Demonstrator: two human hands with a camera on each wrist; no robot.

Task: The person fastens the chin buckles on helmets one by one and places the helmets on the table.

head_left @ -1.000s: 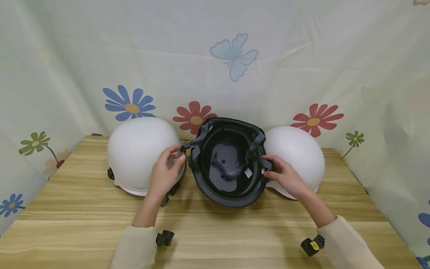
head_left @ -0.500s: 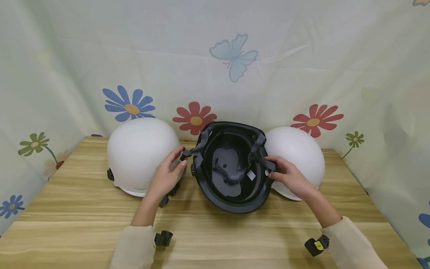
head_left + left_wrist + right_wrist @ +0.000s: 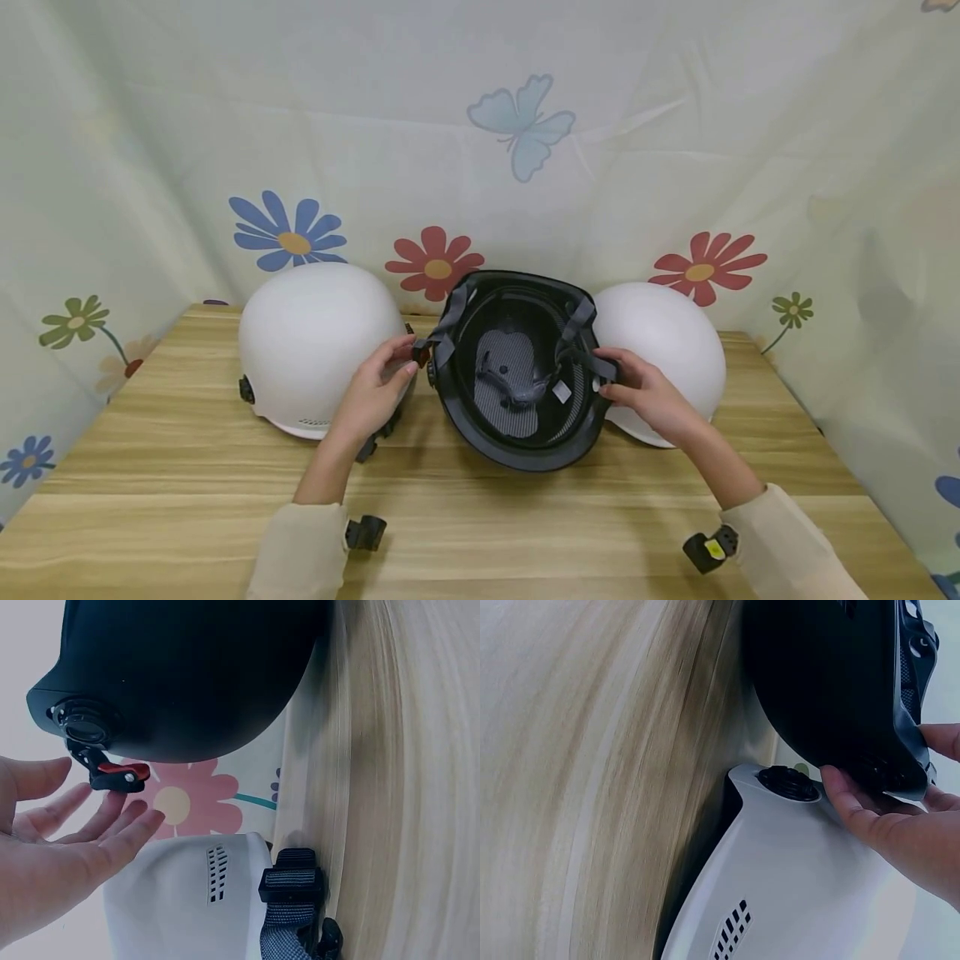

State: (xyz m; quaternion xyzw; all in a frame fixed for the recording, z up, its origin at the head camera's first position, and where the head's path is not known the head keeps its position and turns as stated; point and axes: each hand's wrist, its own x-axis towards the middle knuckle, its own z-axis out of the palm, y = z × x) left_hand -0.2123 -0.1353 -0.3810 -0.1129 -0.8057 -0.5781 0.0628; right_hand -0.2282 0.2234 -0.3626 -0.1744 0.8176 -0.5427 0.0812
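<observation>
A black helmet point(image 3: 517, 454) lies upside down in the middle, its dark padded inside and grey straps facing up. At its right rim my right hand point(image 3: 648, 400) grips the edge, with fingers outside the shell in the right wrist view. My left hand point(image 3: 371, 392) is beside the left rim with loosely bent, spread fingers. By its fingertips hangs a black strap buckle point(image 3: 120, 778) with a red part; whether they touch it I cannot tell. White helmets stand on either side, a left one point(image 3: 318, 342) and a right one point(image 3: 667, 358), both dome up.
The helmets are on a wooden table point(image 3: 510, 533) with a floral curtain point(image 3: 600, 208) behind. Under the left white helmet a strap with a black buckle point(image 3: 292, 877) sticks out. Small black cameras are on both wrists.
The black helmet has come slightly lower and nearer, and my right hand has shifted a little right with it. The buckle by my left fingers now hangs closer to the helmet's rim.
</observation>
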